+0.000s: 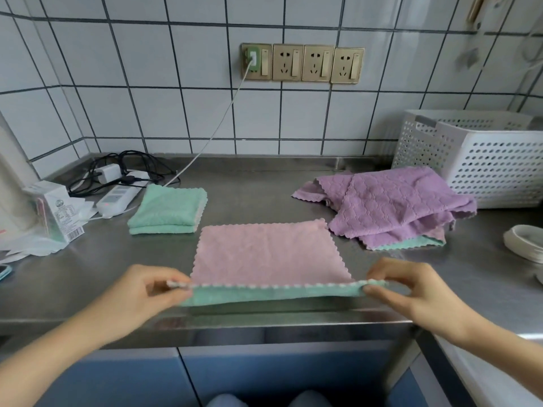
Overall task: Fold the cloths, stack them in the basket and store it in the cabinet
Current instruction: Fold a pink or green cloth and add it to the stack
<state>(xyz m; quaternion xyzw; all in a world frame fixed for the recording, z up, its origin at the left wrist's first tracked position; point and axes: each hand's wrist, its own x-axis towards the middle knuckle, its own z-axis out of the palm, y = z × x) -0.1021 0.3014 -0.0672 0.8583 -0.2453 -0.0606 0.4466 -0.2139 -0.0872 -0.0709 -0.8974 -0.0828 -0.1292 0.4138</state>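
A pink cloth with a green underside lies spread on the steel counter, its near edge lifted. My left hand pinches the near left corner and my right hand pinches the near right corner. A folded green cloth sits behind and to the left. At the right lies a crumpled heap of purple cloth with a green edge showing beneath it. The white perforated basket stands at the back right, against the tiled wall. Blue cabinet doors run below the counter.
A power strip with chargers and tangled cables lies at the back left, beside a small carton on plastic wrapping. A stack of white dishes sits at the right edge. A phone corner shows at far left.
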